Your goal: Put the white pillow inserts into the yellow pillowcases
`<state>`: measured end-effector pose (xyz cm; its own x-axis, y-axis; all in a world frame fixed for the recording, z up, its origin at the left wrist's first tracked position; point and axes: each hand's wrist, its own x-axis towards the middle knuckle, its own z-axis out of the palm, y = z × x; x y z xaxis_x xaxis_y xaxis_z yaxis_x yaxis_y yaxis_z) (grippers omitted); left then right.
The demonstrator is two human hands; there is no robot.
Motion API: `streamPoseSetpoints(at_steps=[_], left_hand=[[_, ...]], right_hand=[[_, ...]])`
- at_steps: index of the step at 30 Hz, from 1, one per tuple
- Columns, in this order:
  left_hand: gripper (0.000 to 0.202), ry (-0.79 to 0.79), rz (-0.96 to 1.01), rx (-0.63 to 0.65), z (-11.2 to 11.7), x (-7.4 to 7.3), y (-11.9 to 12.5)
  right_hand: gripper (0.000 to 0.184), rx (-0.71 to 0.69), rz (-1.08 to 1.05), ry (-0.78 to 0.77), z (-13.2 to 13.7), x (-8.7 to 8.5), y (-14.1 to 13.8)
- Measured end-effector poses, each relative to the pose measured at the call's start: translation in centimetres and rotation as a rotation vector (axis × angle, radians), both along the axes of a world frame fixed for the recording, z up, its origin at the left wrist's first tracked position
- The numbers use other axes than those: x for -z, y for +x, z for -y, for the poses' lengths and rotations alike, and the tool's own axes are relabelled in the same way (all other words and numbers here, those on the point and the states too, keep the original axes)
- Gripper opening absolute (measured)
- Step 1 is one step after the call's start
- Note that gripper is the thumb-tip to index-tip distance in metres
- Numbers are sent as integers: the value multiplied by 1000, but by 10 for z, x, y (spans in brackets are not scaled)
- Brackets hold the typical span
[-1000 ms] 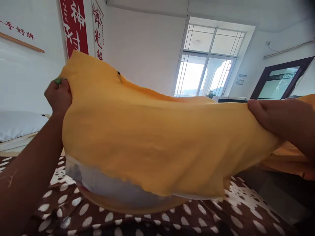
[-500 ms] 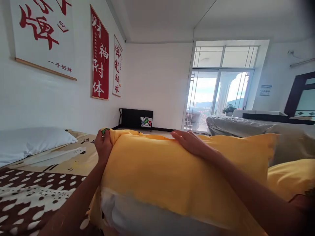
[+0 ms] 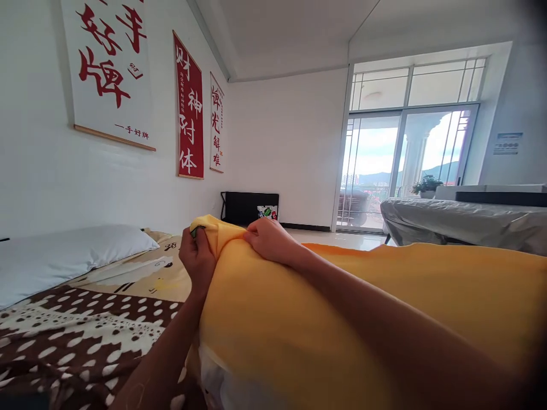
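A yellow pillowcase [image 3: 307,324] covers a white pillow [image 3: 222,387] that lies across my lap on the bed. My left hand [image 3: 197,257] is closed on the far left corner of the pillowcase, where a small green tag shows. My right hand [image 3: 267,239] is closed too, pinching the yellow cloth right next to the left hand. My right forearm lies across the top of the pillow. A strip of white pillow shows at the open lower edge.
A brown blanket with white spots [image 3: 77,341] covers the bed below. A white pillow [image 3: 64,256] lies at the left by the wall. Red scrolls [image 3: 190,108] hang on the wall. A covered table [image 3: 461,219] and a glass door [image 3: 401,165] are at the right.
The pillowcase was held up stretched between both hands, then came down onto the bed. My right hand slid from the right edge along the top to the left corner beside my left hand.
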<state>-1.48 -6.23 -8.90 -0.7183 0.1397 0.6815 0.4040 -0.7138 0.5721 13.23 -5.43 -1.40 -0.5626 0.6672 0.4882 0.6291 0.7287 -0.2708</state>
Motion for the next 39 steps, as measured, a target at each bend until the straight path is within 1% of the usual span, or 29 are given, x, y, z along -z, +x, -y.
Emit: streamPoseSetpoints(at_steps=[2,4,7,9,11,13,15,18,19,21,23,24,26,27,29,31,33,34,36,39], left_hand=[[24,-50,-7,77,3,0,-2],[26,-94,-27,150,8,2,-4],[26,-133,-15,254,13,4,-8],[25,-170,37,285,11,3,-11],[23,-199,101,295,6,2,-15],[22,-195,105,316,1,1,-20],[21,-205,23,345,-1,1,-25],[20,-279,-127,393,5,0,-35],[18,-324,-186,441,8,-1,-39],[13,-431,-362,593,15,-4,-46],[16,-530,-534,745,20,-9,-52],[18,-561,-584,793,21,-11,-53],[19,-594,-610,827,20,-13,-53],[20,-610,-611,834,18,-13,-52],[21,-633,-594,820,10,-12,-47],[28,-636,-535,749,1,-8,-41],[37,-621,-467,668,-8,-4,-37],[41,-610,-443,641,-11,-2,-35],[45,-588,-401,605,-16,1,-34],[50,-569,-282,592,-18,2,-34]], right_hand=[[32,23,-93,150,1,-2,5],[32,34,-115,362,1,-2,12],[36,-65,-40,729,3,3,20],[37,-147,-15,917,5,8,25],[38,-170,-16,1020,9,11,27],[37,-155,0,1081,12,13,29],[34,-152,19,1154,14,14,30],[30,-147,29,1247,10,15,35],[29,-138,30,1256,7,16,37],[29,-105,30,1254,2,19,41],[27,-78,5,1263,0,23,43],[26,-76,-8,1269,1,26,43],[24,-98,3,1258,8,36,40],[23,-118,43,1225,13,43,38],[20,-118,165,1095,24,59,31],[16,-63,281,948,31,74,23],[11,6,355,847,34,84,18],[9,30,378,814,34,87,16],[13,32,398,750,32,88,14],[15,-64,373,611,29,83,16]])
